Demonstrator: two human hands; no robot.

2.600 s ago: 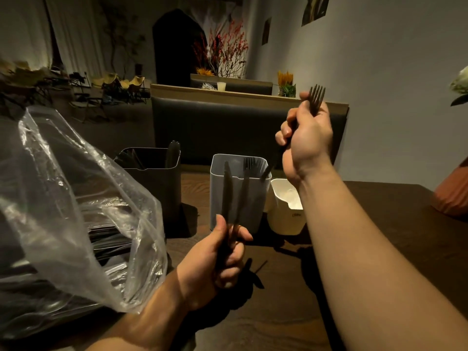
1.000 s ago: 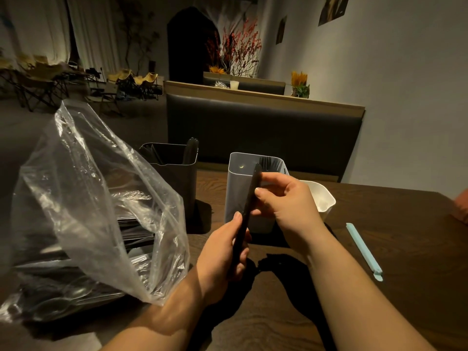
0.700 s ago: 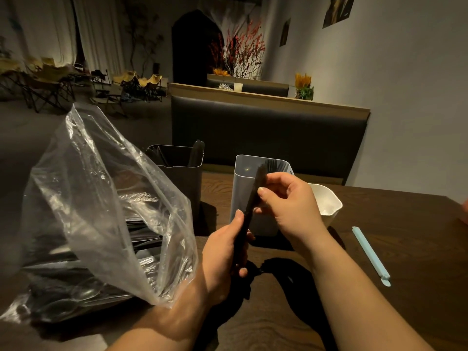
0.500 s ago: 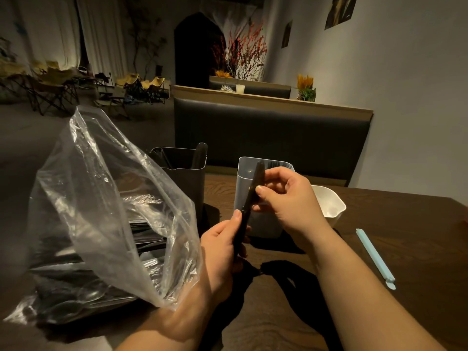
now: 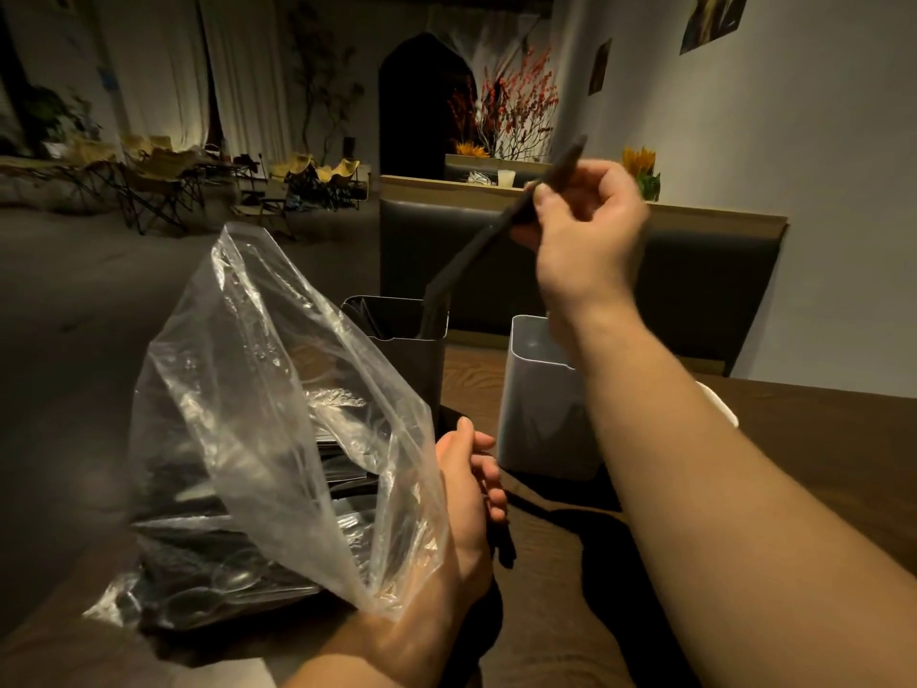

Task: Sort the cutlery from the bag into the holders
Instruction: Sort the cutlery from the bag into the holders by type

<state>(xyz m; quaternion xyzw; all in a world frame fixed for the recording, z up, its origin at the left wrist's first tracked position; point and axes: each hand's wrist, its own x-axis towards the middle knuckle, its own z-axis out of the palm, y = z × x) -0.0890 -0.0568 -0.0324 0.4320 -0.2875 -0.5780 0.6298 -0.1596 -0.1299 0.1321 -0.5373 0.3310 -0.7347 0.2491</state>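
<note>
Early stage: my right grip (image 5: 580,216) pinches one slim black plastic utensil (image 5: 491,235) above the dark square holder (image 5: 412,360); left grip (image 5: 471,479) slack, empty; clear plastic bag (image 5: 258,414) beside it mostly full.

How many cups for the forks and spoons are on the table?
3: a dark holder behind the bag, a pale grey holder in the middle, and a white holder mostly hidden behind the right forearm. Others could be hidden.
</note>
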